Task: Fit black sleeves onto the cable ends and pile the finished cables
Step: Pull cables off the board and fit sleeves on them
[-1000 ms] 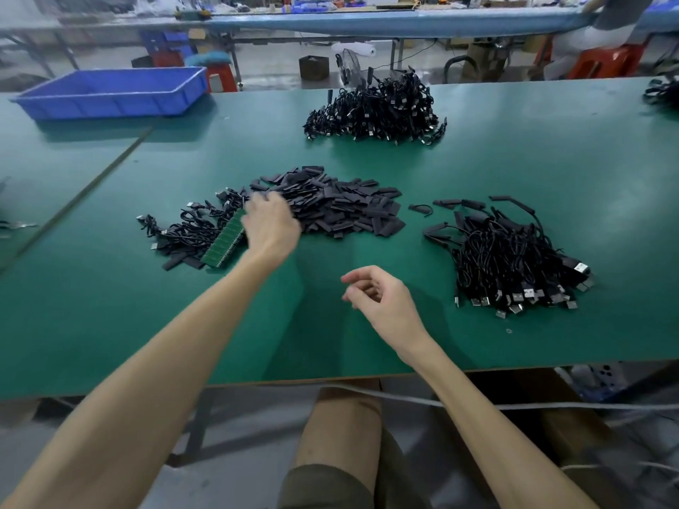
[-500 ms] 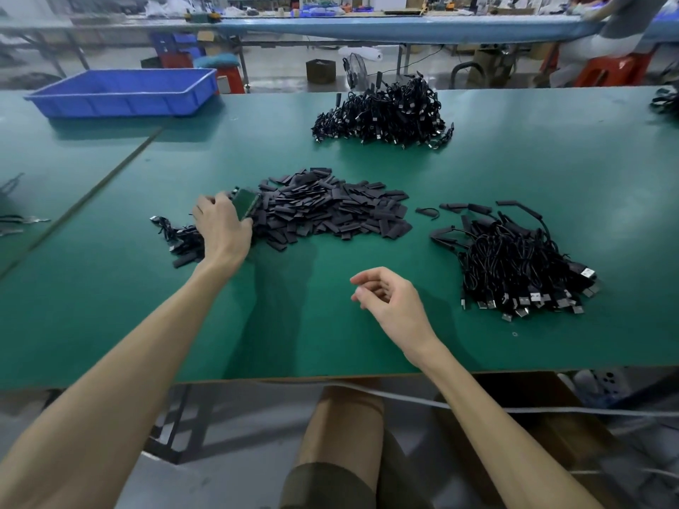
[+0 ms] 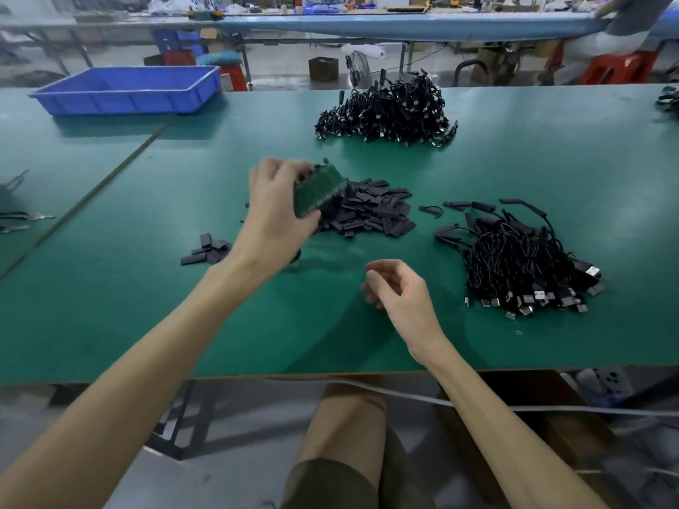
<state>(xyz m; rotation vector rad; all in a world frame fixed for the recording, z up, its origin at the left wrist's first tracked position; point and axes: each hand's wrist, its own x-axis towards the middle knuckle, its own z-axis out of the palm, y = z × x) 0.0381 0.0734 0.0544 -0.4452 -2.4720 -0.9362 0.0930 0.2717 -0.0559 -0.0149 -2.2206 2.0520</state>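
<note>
Board [image 3: 319, 192] in left hand [image 3: 275, 218] above sleeves [image 3: 371, 211]

A factory assembly floor: long green workbenches [image 3: 514, 185] (cable piles [image 3: 382, 112], parts bin [image 3: 128, 90]).

We see bright, even overhead light. Soft shadows lie on the table [image 3: 514, 170] beneath the fingers [image 3: 374, 284] of the right hand [image 3: 402, 299]; the left hand [image 3: 275, 211] and the green board [image 3: 319, 192] it grips blur; the far edges bow.
</note>
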